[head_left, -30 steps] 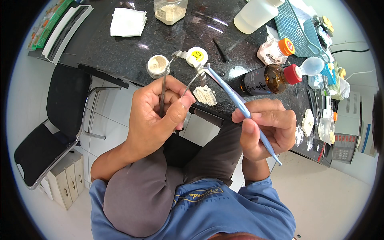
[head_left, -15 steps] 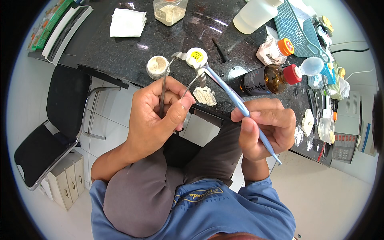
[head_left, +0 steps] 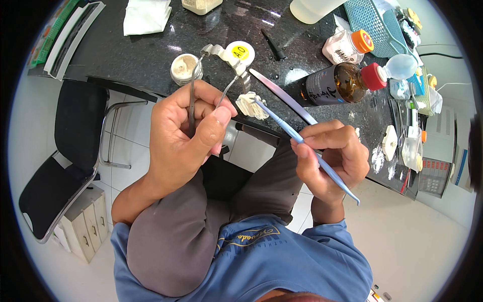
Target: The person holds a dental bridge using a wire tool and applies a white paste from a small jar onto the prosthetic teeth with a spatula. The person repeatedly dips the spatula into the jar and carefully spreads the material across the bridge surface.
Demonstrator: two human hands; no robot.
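Left hand (head_left: 188,131) pinching bent metal tool (head_left: 192,103), prongs toward one o'clock; right hand (head_left: 334,156) pinching slim blue tool (head_left: 283,123), ten-o'clock tip right at cream paste (head_left: 250,106), two o'clock from left hand.

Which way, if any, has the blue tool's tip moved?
Yes: the tip of the blue tool came down the picture, from beyond the cream mound to its far side.
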